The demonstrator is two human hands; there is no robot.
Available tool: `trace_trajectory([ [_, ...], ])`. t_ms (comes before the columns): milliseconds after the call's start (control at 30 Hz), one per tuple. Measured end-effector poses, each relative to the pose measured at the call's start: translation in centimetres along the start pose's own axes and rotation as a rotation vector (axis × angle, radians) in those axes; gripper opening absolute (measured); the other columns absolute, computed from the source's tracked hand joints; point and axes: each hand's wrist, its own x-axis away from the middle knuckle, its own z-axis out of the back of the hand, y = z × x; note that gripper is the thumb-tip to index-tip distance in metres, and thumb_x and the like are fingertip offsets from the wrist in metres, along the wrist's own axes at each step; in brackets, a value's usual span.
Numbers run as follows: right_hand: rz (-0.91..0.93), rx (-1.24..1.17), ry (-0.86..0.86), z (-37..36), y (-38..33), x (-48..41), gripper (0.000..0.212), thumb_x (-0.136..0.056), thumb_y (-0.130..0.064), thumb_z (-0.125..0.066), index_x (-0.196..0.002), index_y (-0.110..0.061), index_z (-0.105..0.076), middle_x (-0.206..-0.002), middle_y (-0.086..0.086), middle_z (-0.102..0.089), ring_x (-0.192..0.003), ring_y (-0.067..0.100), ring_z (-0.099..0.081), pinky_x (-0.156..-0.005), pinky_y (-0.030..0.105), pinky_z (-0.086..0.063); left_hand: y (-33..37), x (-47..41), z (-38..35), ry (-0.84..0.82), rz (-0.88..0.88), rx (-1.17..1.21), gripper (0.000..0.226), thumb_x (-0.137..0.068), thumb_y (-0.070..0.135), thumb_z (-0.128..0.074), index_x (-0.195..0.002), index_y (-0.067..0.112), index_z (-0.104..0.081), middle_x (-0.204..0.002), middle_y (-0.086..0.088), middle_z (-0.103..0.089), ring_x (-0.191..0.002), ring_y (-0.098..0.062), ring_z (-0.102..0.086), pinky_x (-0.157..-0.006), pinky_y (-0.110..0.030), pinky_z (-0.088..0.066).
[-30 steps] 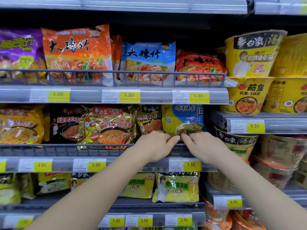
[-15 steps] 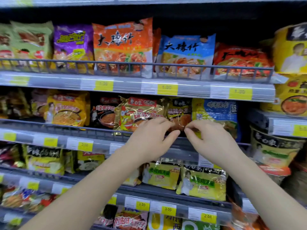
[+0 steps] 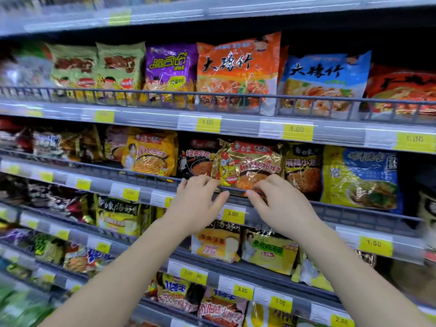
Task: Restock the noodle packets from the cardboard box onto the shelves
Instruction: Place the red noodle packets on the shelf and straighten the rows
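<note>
Reaching up from the bottom of the view, both bare forearms angle inward toward the second shelf [image 3: 342, 212], wrists bent back a little and hands side by side. The left hand [image 3: 197, 204] has its fingers curled over the lower left edge of the gold noodle packet [image 3: 247, 166], thumb stretched out along the wire rail [image 3: 146, 178] below it. The right hand [image 3: 280, 206] mirrors it, fingertips pinching the packet's lower right edge, thumb pointing left toward the other thumb; the two thumbs are near each other but apart. So both hands are gripping that one packet, knuckles up, palms facing the shelf. The gold packet stands upright at the shelf front, leaning slightly forward over the rail, between a black packet [image 3: 195, 159] on its left and a dark yellow-lettered packet [image 3: 303, 168] on its right. A yellow price tag [image 3: 233, 214] marked 3.00 sits just beneath, between the wrists.
</note>
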Motion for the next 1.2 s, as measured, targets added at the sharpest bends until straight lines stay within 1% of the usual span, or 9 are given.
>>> trace_trajectory([
  [100,-0.008,0.03,-0.007,-0.3,-0.2,-0.5,0.053,-0.103,-0.057,-0.032,-0.123,-0.02,-0.065,-0.116,0.0,-0.054,-0.11,0.021,-0.055,-0.089,0.039,-0.051,0.0,-0.9,0.1,-0.068,0.018,-0.019,0.06,-0.103,0.059,-0.024,-0.148,0.027,-0.046,-0.148,0.002,-0.047,-0.143,-0.024,-0.033,-0.124,-0.056,-0.008],
  [233,-0.016,0.06,-0.015,-0.4,-0.6,-0.4,0.056,-0.103,-0.058,-0.03,-0.126,-0.021,-0.064,-0.122,0.0,-0.053,-0.114,0.022,-0.053,-0.091,0.041,-0.051,-0.1,-1.9,-0.3,-0.1,0.042,0.001,0.062,-0.102,0.062,-0.017,-0.144,0.03,-0.049,-0.147,0.001,-0.049,-0.143,-0.026,-0.035,-0.124,-0.058,0.0],
  [500,-0.042,0.112,0.006,-0.6,-1.3,0.1,0.055,-0.103,-0.058,-0.031,-0.128,-0.02,-0.061,-0.121,0.001,-0.053,-0.11,0.023,-0.054,-0.089,0.039,-0.049,-0.4,-1.6,-1.0,-0.018,0.034,0.021,0.059,-0.101,0.061,-0.019,-0.141,0.033,-0.052,-0.14,0.004,-0.051,-0.139,-0.022,-0.038,-0.124,-0.054,0.0],
  [567,-0.055,0.094,0.037,-0.5,-1.4,-0.1,0.052,-0.103,-0.056,-0.032,-0.127,-0.02,-0.06,-0.12,0.001,-0.055,-0.109,0.023,-0.055,-0.088,0.039,-0.048,-0.5,-1.6,-1.1,0.014,0.025,0.029,0.069,-0.096,0.068,-0.013,-0.14,0.033,-0.053,-0.141,0.005,-0.05,-0.14,-0.021,-0.038,-0.124,-0.054,-0.001],
  [667,-0.056,0.057,0.086,-1.0,-1.6,0.2,0.046,-0.104,-0.051,-0.037,-0.129,-0.02,-0.059,-0.122,0.001,-0.056,-0.111,0.023,-0.055,-0.093,0.04,-0.046,-1.0,-1.1,-1.1,0.081,-0.003,0.03,0.087,-0.084,0.073,0.0,-0.141,0.033,-0.053,-0.145,0.007,-0.047,-0.142,-0.018,-0.035,-0.124,-0.052,-0.002],
  [833,-0.027,-0.004,0.145,-1.9,-2.6,1.3,0.043,-0.103,-0.042,-0.045,-0.137,-0.019,-0.055,-0.13,-0.001,-0.055,-0.119,0.022,-0.052,-0.107,0.038,-0.039,-2.0,1.0,0.0,0.114,-0.095,0.084,0.079,-0.089,0.07,-0.008,-0.144,0.032,-0.05,-0.15,0.011,-0.042,-0.146,-0.014,-0.031,-0.125,-0.049,-0.002],
  [1000,-0.068,-0.041,0.188,-2.4,-5.8,2.5,0.044,-0.102,-0.035,-0.051,-0.141,-0.016,-0.053,-0.139,0.003,-0.051,-0.126,0.022,-0.051,-0.104,0.036,-0.043,-5.6,4.1,1.9,0.148,-0.187,0.145,0.059,-0.097,0.058,-0.029,-0.141,0.029,-0.053,-0.147,0.009,-0.047,-0.143,-0.014,-0.035,-0.125,-0.049,-0.006],
  [1100,-0.095,-0.049,0.188,-3.0,-9.7,3.8,0.042,-0.102,-0.033,-0.052,-0.14,-0.013,-0.054,-0.14,0.004,-0.051,-0.115,0.023,-0.059,-0.094,0.037,-0.049,-9.6,6.2,2.7,0.164,-0.225,0.187,0.049,-0.097,0.048,-0.035,-0.136,0.027,-0.056,-0.139,0.008,-0.054,-0.137,-0.017,-0.043,-0.123,-0.055,-0.015],
  [1200,-0.14,-0.066,0.17,-4.4,-14.4,6.3,0.043,-0.104,-0.036,-0.048,-0.142,-0.016,-0.052,-0.136,0.0,-0.052,-0.101,0.018,-0.061,-0.084,0.032,-0.047,-13.7,8.8,2.5,0.134,-0.253,0.246,0.047,-0.096,0.044,-0.037,-0.132,0.022,-0.059,-0.13,0.002,-0.06,-0.125,-0.026,-0.053,-0.113,-0.06,-0.032],
])
